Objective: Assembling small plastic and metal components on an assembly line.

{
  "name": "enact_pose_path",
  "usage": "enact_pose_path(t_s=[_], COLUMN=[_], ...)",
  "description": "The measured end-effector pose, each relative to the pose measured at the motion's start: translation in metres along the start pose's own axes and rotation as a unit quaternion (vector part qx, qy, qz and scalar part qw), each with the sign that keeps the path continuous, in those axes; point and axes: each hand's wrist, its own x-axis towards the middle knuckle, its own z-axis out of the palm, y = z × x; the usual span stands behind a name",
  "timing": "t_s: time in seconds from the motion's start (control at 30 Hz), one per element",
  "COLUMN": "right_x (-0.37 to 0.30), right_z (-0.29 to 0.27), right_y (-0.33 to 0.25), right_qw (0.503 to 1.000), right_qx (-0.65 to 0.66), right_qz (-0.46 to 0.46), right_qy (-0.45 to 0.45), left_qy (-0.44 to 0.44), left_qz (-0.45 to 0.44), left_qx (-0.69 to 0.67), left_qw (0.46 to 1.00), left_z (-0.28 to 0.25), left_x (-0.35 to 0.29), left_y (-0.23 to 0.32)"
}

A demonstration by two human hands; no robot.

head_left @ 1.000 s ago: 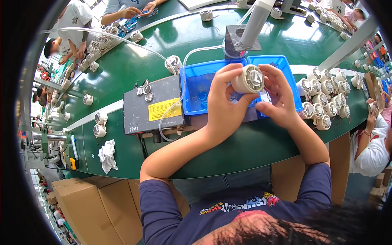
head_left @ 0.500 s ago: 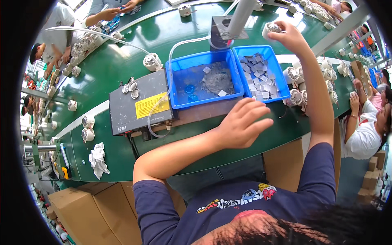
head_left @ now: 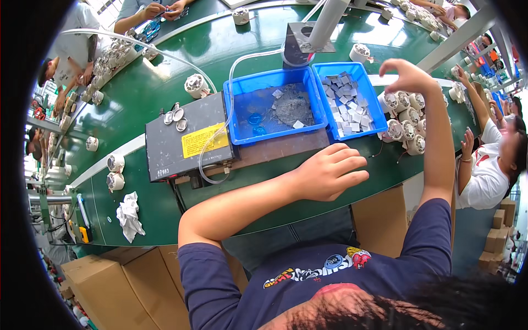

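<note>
My right hand (head_left: pixel 410 78) is empty, its thumb and fingers curved apart. It hovers just beyond a cluster of white round motor-like parts (head_left: pixel 408 130) with metallic insides. Past it on the green bench stands a single white round part (head_left: pixel 360 53), apart from the hand. My left hand (head_left: pixel 335 171) holds nothing and hangs with loosely spread fingers in front of the blue trays. The smaller blue tray (head_left: pixel 379 124) contains many small grey square plates (head_left: pixel 347 104). In the larger blue tray (head_left: pixel 236 137) lie grey powdery scraps, a few square plates and two blue rings.
Left of the trays sits a dark control box (head_left: pixel 187 144) with a clear hose and small metal cups on top. A grey post (head_left: pixel 325 27) rises behind the trays. Crumpled white tissue (head_left: pixel 130 216) lies at left. Co-workers sit along the benches; cardboard boxes (head_left: pixel 110 286) stand below.
My right hand has let go of the white round part, which now stands on the bench, and has moved back toward the cluster. My left hand has barely moved.
</note>
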Motion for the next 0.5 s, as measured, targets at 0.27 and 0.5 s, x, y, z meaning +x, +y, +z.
enact_pose_path(t_s=[0.27, 0.5], right_x=[-0.043, -0.043], right_z=[0.029, 0.005], right_y=[-0.019, -0.02], right_qw=[0.997, 0.958], right_qx=[-0.06, 0.022], right_qz=[-0.034, -0.08], right_qy=[0.028, 0.274], left_qy=[-0.014, 0.095], left_qz=[0.009, -0.075], left_qx=[0.005, -0.012], left_qw=[1.0, 0.993], left_z=[-0.001, -0.01], left_x=[0.002, 0.009], left_y=[0.0, 0.0])
